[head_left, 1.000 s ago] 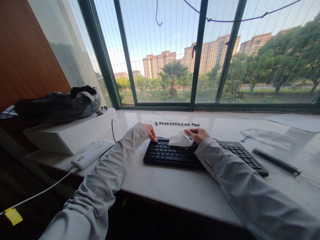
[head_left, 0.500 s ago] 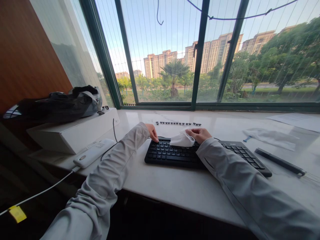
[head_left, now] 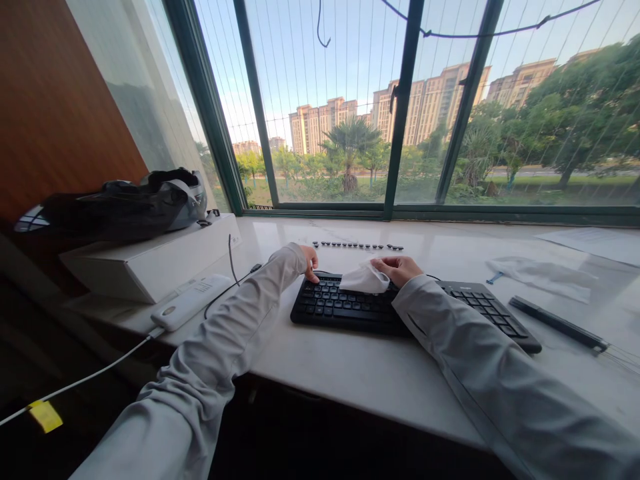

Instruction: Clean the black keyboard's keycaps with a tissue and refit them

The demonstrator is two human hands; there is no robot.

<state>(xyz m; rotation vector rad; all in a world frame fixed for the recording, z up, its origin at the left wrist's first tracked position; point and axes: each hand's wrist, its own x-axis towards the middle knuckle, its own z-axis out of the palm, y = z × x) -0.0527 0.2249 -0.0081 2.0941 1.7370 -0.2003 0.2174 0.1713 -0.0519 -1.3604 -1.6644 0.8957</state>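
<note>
While both hands sit over the black keyboard (head_left: 350, 307), the right hand (head_left: 400, 269) is closed around a crumpled white tissue (head_left: 365, 279), fingers pinching it at the keyboard's top edge, tissue touching the upper key rows. Left hand (head_left: 311, 261) rests at the keyboard's top-left corner, fingers curled down onto the keys there; holding nothing that I can see, how far it's curled can't be told exactly from this angle. Both arms in light grey sleeves.

Keyboard lies flat on the white bench (head_left: 350, 380), roughly centre, numpad end running right under the right sleeve. Thin black cable runs off from its top-left.

Just behind the keyboard, toward the window: a row of small dark loose pieces (head_left: 357, 246) lined up on the bench, apart from the keyboard. Too small to tell for sure what they are.

Right side: black pen-like stick (head_left: 557, 323) lying flat near the keyboard's right end, not touching. Further back, another white tissue or wipe (head_left: 543, 275), with a small blue item at its left end. Paper sheet (head_left: 595, 239) far right near the window frame.

Left side: white power strip (head_left: 193, 301) with white cord going down off the edge, beside a white box (head_left: 155, 260) with a dark bag (head_left: 115, 207) on top.
</note>
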